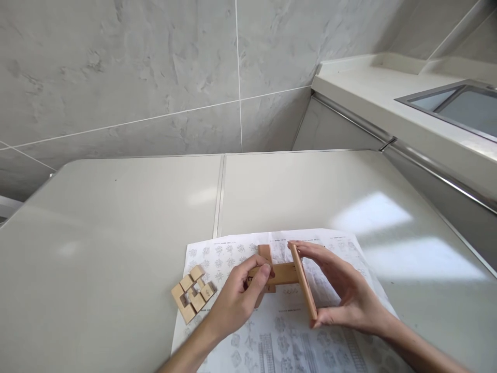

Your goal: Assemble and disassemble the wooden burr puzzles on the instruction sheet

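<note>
Over the printed sheet (pixel 289 336) on the worktop (pixel 116 233), taking the far edge as 12 o'clock, the person's two hands hold a group of wooden pieces. The left grip (pixel 241 299), a bare hand at the 8 o'clock side, is closed in a pinch, thumb and fingers on the near end of the middle bar (pixel 284 273). The right grip (pixel 347 290), at the 3 o'clock side, spans the long bar (pixel 305 284), fingers at its 11 o'clock end and thumb at its 5 o'clock end. The middle bar meets the long bar's 9 o'clock face; whether it is slotted in or merely butted cannot be determined. The cross piece (pixel 265 252) lies across the line of the middle bar, partly hidden by the left fingers; its joint is not visible. A block cluster (pixel 196 301) lies separately at the sheet's 9 o'clock margin. Judged by appearance, the pieces are light, stiff and smooth, with little give; slippage is a moderate risk, fracture a small one, the likelier fault being a loosened joint. The recommended hold is by both ends of the long bar and the flat sides of the middle bar, clear of the meeting faces and without twisting.
</note>
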Motion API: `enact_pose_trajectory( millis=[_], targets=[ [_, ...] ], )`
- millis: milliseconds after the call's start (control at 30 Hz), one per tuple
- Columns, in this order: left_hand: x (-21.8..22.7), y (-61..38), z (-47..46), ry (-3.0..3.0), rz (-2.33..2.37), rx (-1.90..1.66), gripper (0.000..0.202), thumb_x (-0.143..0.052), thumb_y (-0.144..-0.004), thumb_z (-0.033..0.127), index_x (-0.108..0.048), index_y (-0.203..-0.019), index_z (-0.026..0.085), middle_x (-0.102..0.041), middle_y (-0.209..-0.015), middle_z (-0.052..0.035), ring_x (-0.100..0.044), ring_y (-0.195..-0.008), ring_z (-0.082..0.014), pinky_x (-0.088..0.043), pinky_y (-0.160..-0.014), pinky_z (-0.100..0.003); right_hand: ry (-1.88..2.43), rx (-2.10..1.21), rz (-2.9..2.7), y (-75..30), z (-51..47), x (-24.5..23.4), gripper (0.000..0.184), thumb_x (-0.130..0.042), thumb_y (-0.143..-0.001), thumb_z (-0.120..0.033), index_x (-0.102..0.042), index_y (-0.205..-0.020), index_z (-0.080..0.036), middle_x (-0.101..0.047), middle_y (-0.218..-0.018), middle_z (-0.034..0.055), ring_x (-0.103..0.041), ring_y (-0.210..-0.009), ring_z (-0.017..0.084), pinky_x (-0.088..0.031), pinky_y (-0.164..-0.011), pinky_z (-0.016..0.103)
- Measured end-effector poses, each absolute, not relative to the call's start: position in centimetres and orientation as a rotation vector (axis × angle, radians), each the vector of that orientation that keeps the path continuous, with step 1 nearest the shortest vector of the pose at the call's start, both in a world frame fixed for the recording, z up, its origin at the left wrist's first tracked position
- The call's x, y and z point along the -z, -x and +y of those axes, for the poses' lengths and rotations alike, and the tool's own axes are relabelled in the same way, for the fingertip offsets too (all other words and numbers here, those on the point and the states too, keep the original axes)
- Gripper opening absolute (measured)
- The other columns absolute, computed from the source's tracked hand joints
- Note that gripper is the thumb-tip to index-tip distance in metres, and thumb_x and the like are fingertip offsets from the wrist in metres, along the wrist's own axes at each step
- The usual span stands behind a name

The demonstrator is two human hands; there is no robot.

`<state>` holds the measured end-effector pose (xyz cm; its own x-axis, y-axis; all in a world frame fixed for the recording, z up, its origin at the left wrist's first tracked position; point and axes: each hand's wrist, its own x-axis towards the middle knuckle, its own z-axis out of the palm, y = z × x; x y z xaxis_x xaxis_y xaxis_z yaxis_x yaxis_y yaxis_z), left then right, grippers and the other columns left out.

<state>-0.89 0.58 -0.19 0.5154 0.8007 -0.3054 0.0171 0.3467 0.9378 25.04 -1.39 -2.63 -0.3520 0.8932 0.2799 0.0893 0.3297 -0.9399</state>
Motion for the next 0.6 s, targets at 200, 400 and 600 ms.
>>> enact_pose_trajectory(
  millis=[200, 400, 600],
  targets=[
    [0.16, 1.13, 0.64, -1.152, 0.927, -0.608, 0.045, -0.051, -0.109, 0.062, -0.055, -0.091, 0.021, -0.032, -0.062, 0.0097, -0.028, -0.05, -0.0076, -0.022, -0.048, -0.023, 0.886, -1.087, -1.711, -25.03, -1.21, 2.82, 0.092, -0.094, -0.082, -0.052, -0.05, -0.162, -0.038, -0.055, -0.165, 0.0094, -0.049, -0.155, 0.037, -0.047, -0.127, 0.051],
    [0.21, 1.23, 0.82, -1.193, 0.92, -0.605, 0.045, -0.052, -0.108, 0.062, -0.055, -0.091, 0.021, -0.034, -0.063, 0.009, -0.028, -0.05, -0.0079, -0.023, -0.047, -0.023, 0.879, -1.095, -1.721, -25.0, -1.2, 2.77, 0.092, -0.094, -0.082, -0.052, -0.05, -0.162, -0.039, -0.056, -0.163, 0.0092, -0.049, -0.155, 0.037, -0.049, -0.126, 0.052],
    [-0.08, 1.36, 1.26, -1.257, 0.967, -0.569, 0.045, -0.051, -0.108, 0.062, -0.056, -0.091, 0.021, -0.032, -0.062, 0.0091, -0.028, -0.049, -0.0083, -0.021, -0.046, -0.023, 0.892, -1.091, -1.721, -24.93, -1.09, 2.76, 0.09, -0.092, -0.085, -0.054, -0.049, -0.162, -0.04, -0.055, -0.164, 0.0102, -0.049, -0.155, 0.037, -0.051, -0.123, 0.053]
  ],
)
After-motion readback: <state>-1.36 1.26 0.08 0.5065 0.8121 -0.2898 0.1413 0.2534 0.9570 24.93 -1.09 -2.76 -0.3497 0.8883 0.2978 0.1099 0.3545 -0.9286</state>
